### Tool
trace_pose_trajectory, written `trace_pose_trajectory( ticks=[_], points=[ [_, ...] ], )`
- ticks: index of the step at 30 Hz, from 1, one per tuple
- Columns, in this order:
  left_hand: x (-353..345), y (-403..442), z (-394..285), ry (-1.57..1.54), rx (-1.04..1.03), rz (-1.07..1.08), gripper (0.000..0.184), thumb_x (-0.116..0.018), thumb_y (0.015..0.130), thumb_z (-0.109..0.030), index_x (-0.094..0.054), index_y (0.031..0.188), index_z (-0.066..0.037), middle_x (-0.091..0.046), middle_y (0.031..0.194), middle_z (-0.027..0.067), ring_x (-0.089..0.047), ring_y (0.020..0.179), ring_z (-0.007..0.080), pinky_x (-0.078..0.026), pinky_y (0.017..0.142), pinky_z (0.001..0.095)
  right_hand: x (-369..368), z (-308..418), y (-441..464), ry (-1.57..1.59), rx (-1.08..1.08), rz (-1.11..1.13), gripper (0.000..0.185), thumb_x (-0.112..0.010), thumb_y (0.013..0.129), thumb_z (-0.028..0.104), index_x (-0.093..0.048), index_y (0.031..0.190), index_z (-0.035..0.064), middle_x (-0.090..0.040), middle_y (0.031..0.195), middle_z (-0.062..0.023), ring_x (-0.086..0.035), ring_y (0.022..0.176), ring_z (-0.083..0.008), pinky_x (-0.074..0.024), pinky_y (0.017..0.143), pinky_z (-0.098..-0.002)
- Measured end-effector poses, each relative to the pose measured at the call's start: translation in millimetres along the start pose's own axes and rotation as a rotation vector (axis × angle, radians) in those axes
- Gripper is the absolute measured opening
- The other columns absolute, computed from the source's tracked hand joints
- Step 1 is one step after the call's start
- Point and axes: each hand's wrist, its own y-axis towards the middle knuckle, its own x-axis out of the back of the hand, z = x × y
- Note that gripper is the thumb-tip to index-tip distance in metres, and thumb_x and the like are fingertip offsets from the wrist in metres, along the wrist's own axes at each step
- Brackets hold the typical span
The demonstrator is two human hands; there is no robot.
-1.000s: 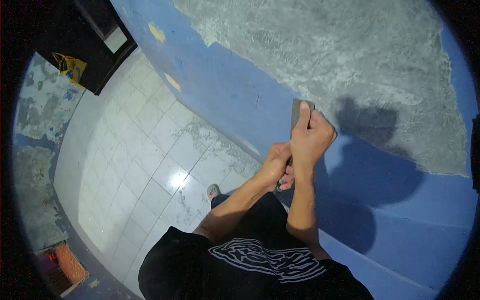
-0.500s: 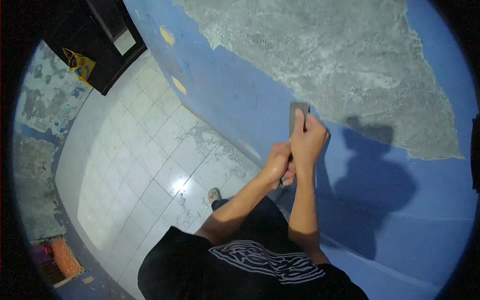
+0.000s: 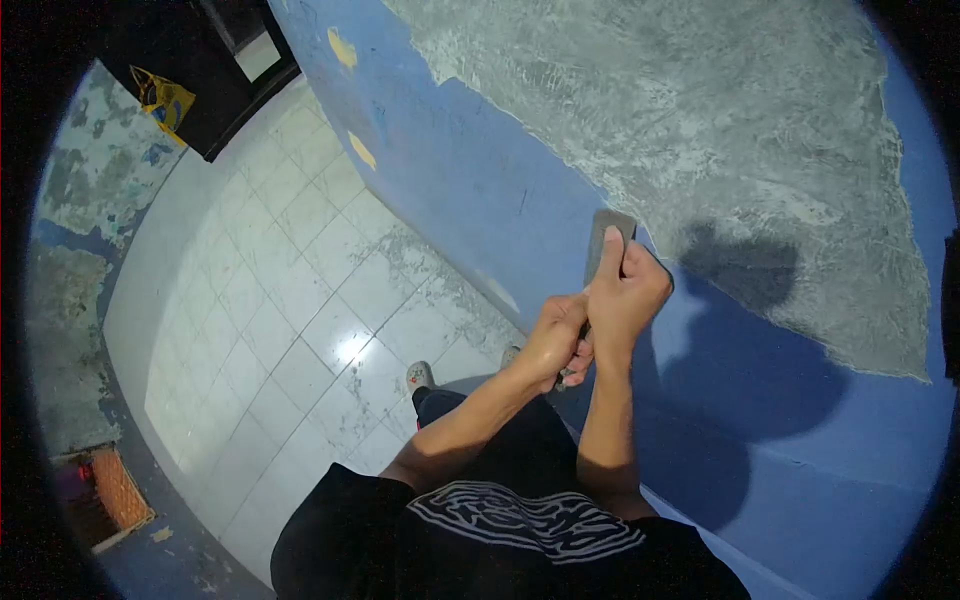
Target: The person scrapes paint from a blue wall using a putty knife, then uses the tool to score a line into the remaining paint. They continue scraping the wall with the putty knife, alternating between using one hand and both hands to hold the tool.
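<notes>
My left hand (image 3: pixel 557 343) is closed around the lower handle of a scraper, whose dark end shows below the fingers. Higher up, my right hand (image 3: pixel 630 288) grips the same scraper (image 3: pixel 606 222), with the thumb lying along its flat grey blade. The blade's top end meets the wall at the border between blue paint (image 3: pixel 480 170) and a large bare patch of grey plaster (image 3: pixel 700 110). My fingers hide most of the handle. Whether the blade's edge is under the paint, I cannot tell.
White floor tiles (image 3: pixel 290 290) lie left of the wall, with grey debris (image 3: pixel 425 270) along its base. My shoe (image 3: pixel 419 376) stands there. A yellow bag (image 3: pixel 165 103) hangs by a dark door, and an orange basket (image 3: pixel 122 488) sits at lower left.
The view has shifted slightly, and a second shoe tip now shows. Both hands and the scraper sit slightly further right in view, still at the paint border, with the same grip.
</notes>
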Motion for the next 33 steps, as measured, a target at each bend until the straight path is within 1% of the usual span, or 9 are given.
trace_pose_trajectory(
  ticks=[9,15,18,20,24,26,28,31,33],
  points=[
    [5,23,0,-0.032,0.013,0.044,0.045,-0.039,0.102,-0.043,-0.054,0.082,-0.005,-0.043,0.053,0.0006,-0.037,0.036,0.0102,-0.029,0.03,0.0247,0,-3,11,0.055,-0.003,-0.003,0.047,-0.065,0.09,0.019,-0.039,0.055,-0.0008,-0.034,0.048,-0.0132,-0.024,0.044,-0.0179,-0.0232,0.045,-0.038],
    [7,39,-19,-0.082,0.042,0.159,0.046,-0.041,0.1,-0.048,-0.055,0.089,-0.005,-0.046,0.055,0.0012,-0.037,0.036,0.0114,-0.029,0.032,0.0242,5,4,9,0.022,-0.066,0.032,0.041,-0.064,0.09,0.018,-0.046,0.059,-0.0024,-0.043,0.049,-0.013,-0.036,0.042,-0.0177,-0.0324,0.046,-0.0365],
    [7,40,-24,-0.08,0.025,0.158,0.046,-0.041,0.1,-0.048,-0.054,0.09,-0.006,-0.046,0.056,0.0019,-0.038,0.037,0.0121,-0.03,0.033,0.0247,13,7,-11,0.127,-0.002,-0.001,0.03,-0.062,0.092,0.019,-0.055,0.072,-0.0024,-0.049,0.054,-0.0132,-0.046,0.045,-0.0176,-0.0386,0.049,-0.0357],
    [6,43,-28,-0.093,0.017,0.174,0.045,-0.041,0.101,-0.048,-0.054,0.089,-0.006,-0.046,0.056,0.0023,-0.038,0.037,0.0127,-0.032,0.034,0.0253,26,12,-39,0.482,-0.352,0.008,0.028,-0.056,0.096,0.023,-0.057,0.085,-0.002,-0.053,0.057,-0.0104,-0.054,0.05,-0.0177,-0.0427,0.051,-0.033],
    [0,56,-30,-0.056,-0.089,0.081,0.045,-0.043,0.1,-0.048,-0.051,0.084,-0.007,-0.048,0.057,0.0038,-0.045,0.042,0.015,-0.038,0.039,0.0284,29,-27,-79,0.188,-0.092,0.096,0.031,-0.049,0.1,0.028,-0.056,0.091,-0.0013,-0.053,0.061,-0.0075,-0.053,0.051,-0.0155,-0.0413,0.05,-0.0309],
    [-5,60,-33,-0.065,-0.113,0.096,0.046,-0.043,0.1,-0.048,-0.051,0.082,-0.007,-0.05,0.058,0.0046,-0.047,0.044,0.0157,-0.04,0.041,0.0292,34,-20,-83,0.318,-0.367,0.404,0.036,-0.043,0.102,0.026,-0.051,0.078,0.0012,-0.046,0.055,-0.0034,-0.045,0.045,-0.012,-0.0362,0.043,-0.0271],
    [-9,60,-37,-0.079,-0.113,0.085,0.048,-0.044,0.099,-0.049,-0.05,0.079,-0.006,-0.052,0.058,0.006,-0.047,0.041,0.0157,-0.039,0.038,0.0271,29,-19,-78,0.307,-0.369,0.376,0.039,-0.043,0.103,0.028,-0.047,0.074,0.0023,-0.045,0.054,-0.0028,-0.044,0.044,-0.0111,-0.0345,0.041,-0.0281],
    [-9,59,-39,0.013,-0.123,0.134,0.05,-0.045,0.099,-0.05,-0.05,0.078,-0.005,-0.051,0.054,0.0062,-0.044,0.037,0.0148,-0.036,0.036,0.0256,25,-28,-86,0.362,-0.469,0.385,0.039,-0.045,0.101,0.03,-0.052,0.078,-0.0006,-0.049,0.056,-0.0064,-0.052,0.054,-0.016,-0.0384,0.051,-0.0352],
    [-16,57,-35,0.027,-0.137,0.111,0.051,-0.046,0.098,-0.051,-0.051,0.078,-0.005,-0.049,0.052,0.0057,-0.042,0.035,0.0142,-0.034,0.034,0.0252,23,-32,-93,0.27,-0.565,0.358,0.043,-0.044,0.101,0.031,-0.053,0.078,-0.0031,-0.051,0.058,-0.0127,-0.053,0.055,-0.0241,-0.0395,0.053,-0.0393]
  ],
)
